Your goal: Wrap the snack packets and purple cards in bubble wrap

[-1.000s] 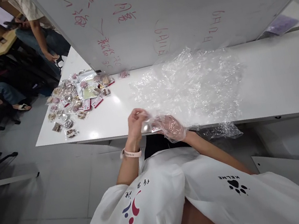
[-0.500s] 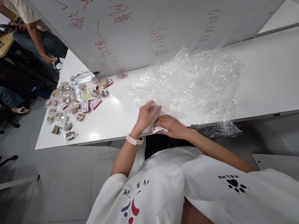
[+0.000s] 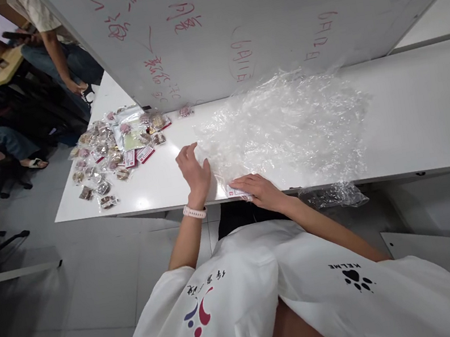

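My left hand (image 3: 194, 172) is raised at the left edge of the crumpled clear plastic film (image 3: 282, 124), its fingers spread and nothing visible in them. At the front edge of the table, my right hand (image 3: 261, 191) holds down a small white packet with a red-and-white label (image 3: 234, 191). The fingers cover the packet's upper and right side, and its contents cannot be made out. Clear film lies against the fingertips of that hand. Small wrapped snacks (image 3: 103, 148) lie heaped to the left of both hands.
The white table (image 3: 413, 108) runs left to right, with a whiteboard (image 3: 269, 17) standing along its back. Some film (image 3: 337, 195) hangs over the front edge. One wrapped snack (image 3: 185, 110) lies apart by the board. Another person (image 3: 59, 52) is at the far left.
My left hand has moved left and away from my right hand, and its fingers have opened. My right hand stays on the packet, whose label shows more.
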Demonstrator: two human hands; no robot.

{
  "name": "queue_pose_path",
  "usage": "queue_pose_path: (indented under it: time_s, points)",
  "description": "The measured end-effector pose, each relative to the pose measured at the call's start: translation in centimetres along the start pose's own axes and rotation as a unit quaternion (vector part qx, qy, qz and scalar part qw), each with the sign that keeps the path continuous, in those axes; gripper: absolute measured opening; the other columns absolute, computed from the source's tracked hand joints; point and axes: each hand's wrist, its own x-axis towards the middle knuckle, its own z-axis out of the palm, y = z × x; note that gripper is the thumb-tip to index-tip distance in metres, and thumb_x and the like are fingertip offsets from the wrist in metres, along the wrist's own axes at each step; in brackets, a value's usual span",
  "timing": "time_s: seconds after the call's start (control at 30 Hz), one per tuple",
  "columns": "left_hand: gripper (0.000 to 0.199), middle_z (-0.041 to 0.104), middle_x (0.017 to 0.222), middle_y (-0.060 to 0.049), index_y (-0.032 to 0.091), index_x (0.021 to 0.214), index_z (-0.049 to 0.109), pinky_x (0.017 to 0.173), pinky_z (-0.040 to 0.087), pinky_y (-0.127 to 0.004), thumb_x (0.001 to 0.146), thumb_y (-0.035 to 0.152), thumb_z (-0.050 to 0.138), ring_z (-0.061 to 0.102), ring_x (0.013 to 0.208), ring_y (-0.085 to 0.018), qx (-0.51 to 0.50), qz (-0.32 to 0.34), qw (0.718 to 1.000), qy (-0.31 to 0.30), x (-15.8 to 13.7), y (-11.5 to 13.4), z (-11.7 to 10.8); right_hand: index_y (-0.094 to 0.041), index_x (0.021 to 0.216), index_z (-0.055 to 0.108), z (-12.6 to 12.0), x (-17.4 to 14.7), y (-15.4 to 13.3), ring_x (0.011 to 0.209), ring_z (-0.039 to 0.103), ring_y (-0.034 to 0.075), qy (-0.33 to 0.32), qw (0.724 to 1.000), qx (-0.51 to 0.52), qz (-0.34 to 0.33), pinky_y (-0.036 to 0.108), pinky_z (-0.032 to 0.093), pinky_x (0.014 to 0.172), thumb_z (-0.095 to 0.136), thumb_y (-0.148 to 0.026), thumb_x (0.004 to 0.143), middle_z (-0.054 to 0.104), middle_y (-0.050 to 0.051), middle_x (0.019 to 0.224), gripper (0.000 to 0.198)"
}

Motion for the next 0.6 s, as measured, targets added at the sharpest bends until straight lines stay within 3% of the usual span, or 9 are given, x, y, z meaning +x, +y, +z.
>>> queue_pose_path:
  time_s: [0.07,0.17,0.23,0.3,0.4,0.5,0.6]
  points:
    - [0.025,0.057,0.124,-0.014,0.022,0.115,0.057,0.107,0.039,-0.051,0.090,0.021,0.057,0.048,0.127,-0.030,-0.025,0.045,0.999,0.012,-2.8,1.1,-1.2,-0.028,0.142,0.055,-0.5,0.3,0.0,0.125,0.056,0.025,0.008,1.000,0.014,0.000,0.044,0.046,0.101,0.044,-0.022,0.100,0.060,0.009,0.137,0.044]
    - [0.031,0.062,0.119,-0.011,0.023,0.118,0.056,0.102,0.046,-0.046,0.091,0.035,0.063,0.057,0.117,-0.027,-0.083,0.070,0.987,-0.122,-7.0,1.9,-1.7,-0.024,0.129,0.064,-2.0,1.5,0.1,0.109,0.060,0.025,-0.013,0.999,0.047,0.009,0.039,0.051,0.089,0.044,-0.036,0.102,0.064,0.012,0.122,0.035]
    - [0.039,0.063,0.118,-0.010,0.023,0.122,0.055,0.096,0.050,-0.042,0.089,0.041,0.068,0.061,0.110,-0.025,-0.101,0.033,0.978,-0.181,-8.8,1.7,-1.0,-0.023,0.119,0.066,-3.2,2.6,0.3,0.098,0.062,0.022,-0.056,0.995,0.084,0.028,0.035,0.050,0.081,0.045,-0.043,0.102,0.065,0.010,0.110,0.034]
    - [0.033,0.065,0.112,-0.009,0.023,0.119,0.056,0.090,0.050,-0.039,0.092,0.041,0.064,0.062,0.102,-0.023,-0.111,-0.026,0.977,-0.178,-9.3,1.2,0.1,-0.023,0.116,0.063,-4.0,3.6,0.6,0.088,0.062,0.020,-0.083,0.986,0.129,0.071,0.032,0.048,0.075,0.047,-0.048,0.100,0.067,0.006,0.101,0.034]
    - [0.024,0.064,0.104,-0.007,0.022,0.110,0.059,0.087,0.050,-0.038,0.095,0.041,0.059,0.060,0.096,-0.022,-0.114,-0.083,0.978,-0.152,-8.7,1.4,1.0,-0.021,0.110,0.057,-3.7,4.4,1.0,0.074,0.058,0.018,-0.036,0.974,0.159,0.155,0.028,0.042,0.067,0.050,-0.053,0.097,0.065,0.002,0.087,0.035]
    - [0.026,0.060,0.116,-0.010,0.022,0.109,0.061,0.098,0.046,-0.043,0.090,0.039,0.067,0.054,0.111,-0.026,-0.069,-0.095,0.987,-0.112,-8.4,2.4,0.6,-0.021,0.092,0.050,-2.0,4.5,1.0,0.071,0.054,0.016,0.039,0.972,0.123,0.198,0.027,0.037,0.064,0.045,-0.056,0.097,0.060,0.001,0.081,0.036]
    - [0.048,0.051,0.133,-0.012,0.023,0.125,0.055,0.107,0.042,-0.046,0.083,0.036,0.074,0.048,0.125,-0.027,-0.104,-0.169,0.978,-0.058,-8.8,3.1,-0.2,-0.022,0.083,0.045,-0.3,4.8,0.8,0.071,0.052,0.016,0.086,0.969,0.075,0.218,0.027,0.034,0.064,0.037,-0.056,0.099,0.057,0.003,0.084,0.038]
